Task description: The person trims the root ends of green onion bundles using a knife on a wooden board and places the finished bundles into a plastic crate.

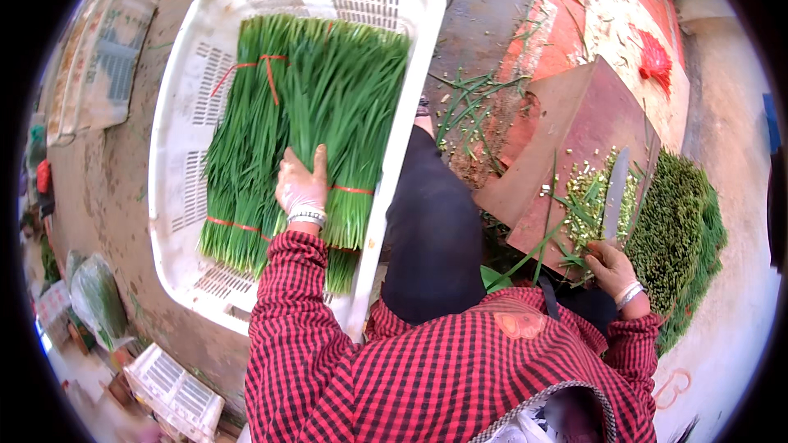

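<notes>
Tied bundles of garlic chives [345, 90] lie side by side in a large white plastic crate [174, 197] at left. My left hand [302, 184], in a thin pale glove, rests on them between the two front bundles. Its thumb is spread from the fingers; some fingertips are hidden among the leaves. My right hand [609, 270] is closed around the handle end of a knife [616, 197]. The knife's wide blade lies over a brownish-red board [603, 106]. Chopped pale-green stem pieces [581, 188] and a few long leaves are scattered on the board beside the blade.
More chives [677, 229] are stacked right of the board. Loose leaves and cut bits [472, 110] litter the floor beyond my knee. A red plastic bag [654, 59] lies at far right. Further crates [175, 390] and a bagged green bundle [97, 295] stand at left.
</notes>
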`<action>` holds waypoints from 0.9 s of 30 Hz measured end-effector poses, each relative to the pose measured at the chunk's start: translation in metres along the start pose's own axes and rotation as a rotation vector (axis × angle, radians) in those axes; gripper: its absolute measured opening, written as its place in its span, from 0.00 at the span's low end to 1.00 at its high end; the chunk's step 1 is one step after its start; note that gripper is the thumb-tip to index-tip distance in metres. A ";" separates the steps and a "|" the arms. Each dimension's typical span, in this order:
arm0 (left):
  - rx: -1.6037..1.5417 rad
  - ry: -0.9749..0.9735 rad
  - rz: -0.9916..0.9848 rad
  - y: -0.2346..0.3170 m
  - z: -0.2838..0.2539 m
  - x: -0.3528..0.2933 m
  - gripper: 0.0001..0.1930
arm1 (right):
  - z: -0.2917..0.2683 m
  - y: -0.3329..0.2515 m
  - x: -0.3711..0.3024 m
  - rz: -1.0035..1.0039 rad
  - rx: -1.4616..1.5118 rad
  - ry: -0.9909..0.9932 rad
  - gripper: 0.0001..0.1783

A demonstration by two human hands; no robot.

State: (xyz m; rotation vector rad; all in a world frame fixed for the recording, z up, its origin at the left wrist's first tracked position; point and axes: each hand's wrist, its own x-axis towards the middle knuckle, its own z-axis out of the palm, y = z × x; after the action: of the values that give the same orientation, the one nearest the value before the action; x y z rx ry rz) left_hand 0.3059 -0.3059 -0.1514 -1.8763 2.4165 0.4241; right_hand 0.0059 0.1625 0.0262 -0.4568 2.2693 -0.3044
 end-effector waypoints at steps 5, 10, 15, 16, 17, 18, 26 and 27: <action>0.000 -0.067 0.007 0.012 0.002 0.012 0.44 | -0.001 0.001 -0.010 -0.081 -0.012 0.054 0.22; -0.273 -0.117 -0.064 0.006 0.005 0.039 0.45 | -0.006 0.011 -0.033 -0.167 0.047 0.275 0.22; -0.597 -0.188 -0.199 0.027 -0.008 0.055 0.41 | -0.018 0.073 -0.092 -0.031 0.151 0.505 0.21; -0.662 -0.071 0.002 0.002 -0.009 0.088 0.40 | -0.021 0.082 -0.108 -0.026 0.178 0.546 0.21; -0.730 -0.126 0.152 0.060 -0.041 0.060 0.38 | -0.012 0.101 -0.133 0.073 0.270 0.603 0.21; -0.745 -0.055 0.253 0.077 -0.052 0.067 0.36 | -0.010 0.109 -0.150 0.125 0.349 0.646 0.21; -0.860 -0.197 0.925 0.265 -0.077 -0.101 0.26 | 0.027 0.283 -0.211 0.419 1.172 0.865 0.18; -0.960 -0.334 0.932 0.277 -0.055 -0.114 0.26 | 0.027 0.294 -0.203 0.397 1.352 0.929 0.19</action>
State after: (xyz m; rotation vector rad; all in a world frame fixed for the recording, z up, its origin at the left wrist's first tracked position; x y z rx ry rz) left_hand 0.0776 -0.1502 -0.0243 -0.4406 2.8637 1.9951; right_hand 0.0863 0.5116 0.0375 0.9972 2.2163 -1.9211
